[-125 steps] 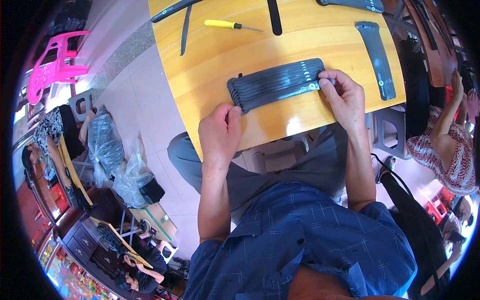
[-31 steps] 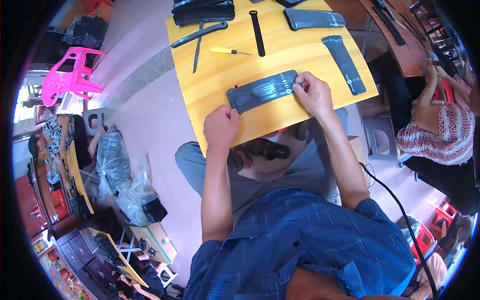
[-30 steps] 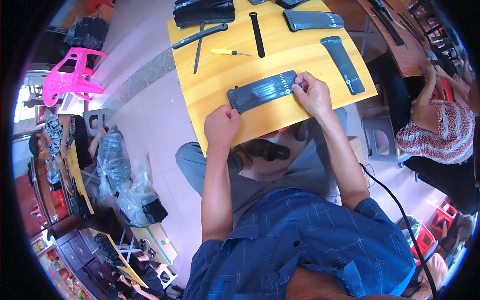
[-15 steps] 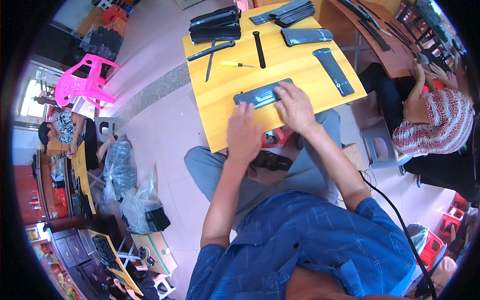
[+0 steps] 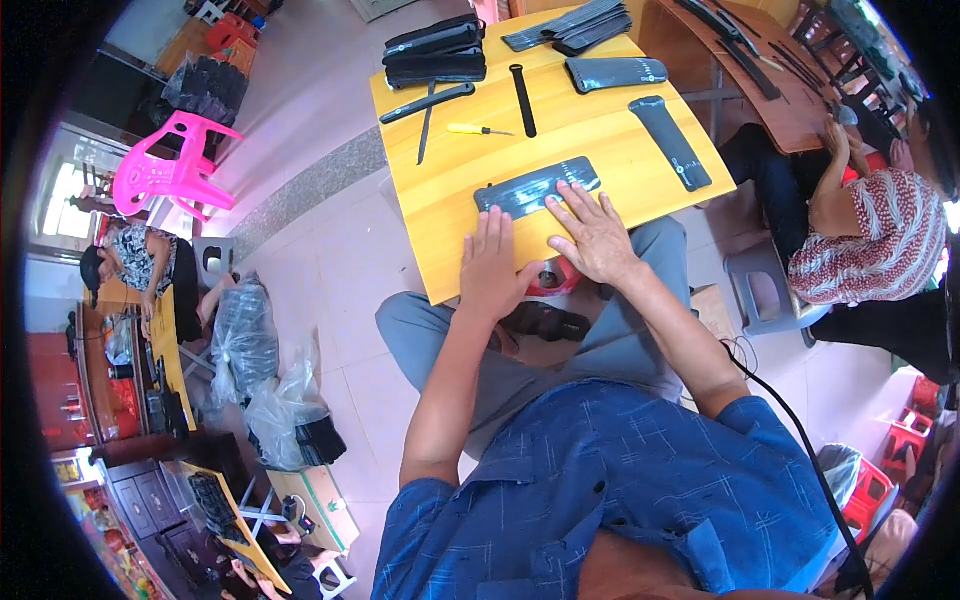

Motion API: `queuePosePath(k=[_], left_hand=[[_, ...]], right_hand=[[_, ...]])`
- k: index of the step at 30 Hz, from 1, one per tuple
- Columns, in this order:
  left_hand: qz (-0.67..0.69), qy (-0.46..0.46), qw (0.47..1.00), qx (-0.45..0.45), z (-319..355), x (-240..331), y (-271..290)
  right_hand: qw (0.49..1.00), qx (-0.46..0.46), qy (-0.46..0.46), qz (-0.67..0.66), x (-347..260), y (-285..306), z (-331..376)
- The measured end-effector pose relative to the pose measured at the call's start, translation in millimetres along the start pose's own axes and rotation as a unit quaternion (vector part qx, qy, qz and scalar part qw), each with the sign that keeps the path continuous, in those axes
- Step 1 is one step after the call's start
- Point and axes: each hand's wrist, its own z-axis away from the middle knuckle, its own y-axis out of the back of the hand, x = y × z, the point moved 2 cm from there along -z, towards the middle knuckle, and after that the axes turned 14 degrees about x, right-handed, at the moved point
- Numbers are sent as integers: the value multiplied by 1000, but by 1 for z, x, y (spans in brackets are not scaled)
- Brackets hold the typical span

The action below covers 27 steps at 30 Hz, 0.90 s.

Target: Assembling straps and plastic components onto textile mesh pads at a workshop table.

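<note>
On the yellow table (image 5: pixel 440 230) lies a flat, glossy black piece (image 5: pixel 530 186), roughly rectangular, set crosswise in front of me; I cannot make out its exact kind. My left hand (image 5: pixel 490 268) is flat at its near left edge, fingertips touching it and fingers stretched out. With its fingers spread, my right hand (image 5: pixel 594 238) rests its fingertips on the near right edge. Beyond the piece are a screwdriver (image 5: pixel 470 129) with a yellow handle and a black strap (image 5: pixel 523 100) with a looped end.
Stacked black pieces (image 5: pixel 435 65) and a fanned pile (image 5: pixel 575 27) occupy the far side. Single black pieces lie far right (image 5: pixel 615 73) and right (image 5: pixel 672 145). A long curved black piece (image 5: pixel 428 102) crosses a thin strip at left. Another person (image 5: pixel 870 235) sits at right; a pink chair (image 5: pixel 175 165) stands left.
My left hand has come down from a blurred motion to lie still at the piece's near edge. My right hand has slid nearer to me, and its fingers have spread.
</note>
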Motion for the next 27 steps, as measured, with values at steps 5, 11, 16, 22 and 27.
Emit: queuePosePath(k=[5,11,16,22,27], left_hand=[[-13,18,1000,5,13,-11,5],[-43,25,999,-5,15,-9,5],[-30,21,999,-11,14,-11,7],[-28,18,999,-16,13,-7,7],[-34,11,999,-29,12,-10,7]], right_hand=[[998,39,-41,24,6,-1,3],[996,29,-77,47,5,2,4],[991,23,-117,68,20,2,4],[984,49,-143,95,5,5,-3],[994,2,-85,65,-12,1,0]])
